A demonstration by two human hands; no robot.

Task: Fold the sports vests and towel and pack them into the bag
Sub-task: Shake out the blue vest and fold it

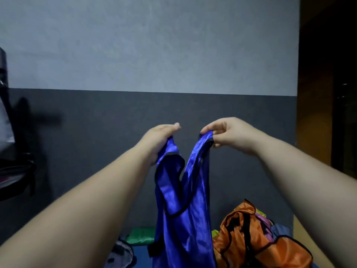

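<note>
Blue and glossy, with black edging along its arm and neck openings, the sports vest (185, 219) hangs in the air in front of the person, held up by its 2 shoulder straps. The left hand (160, 138) grips the left strap, fingers curled over the top of the fabric. The right hand (229, 134) pinches the top of the right strap between thumb and fingertips. The 2 hands are level and close together, so the neck opening sags into a narrow V between them. The vest's body falls straight down and runs out of view at the bottom edge.

Just right of the hanging vest, low down, lies a crumpled orange vest (251, 244) with the same black trim; scraps of yellow-green and purple cloth show in the heap around it. Behind the blue vest on its left sits a folded green piece (140, 235). Nearer, a grey and black fabric item (121, 252) lies partly in view; what it is I cannot tell. All of these rest on a blue surface (143, 256).

Beyond stands a wall (154, 55), pale grey above and dark grey below. A brown panel (326, 74) closes the right side, and dark objects (13, 171) hang at the far left edge.
</note>
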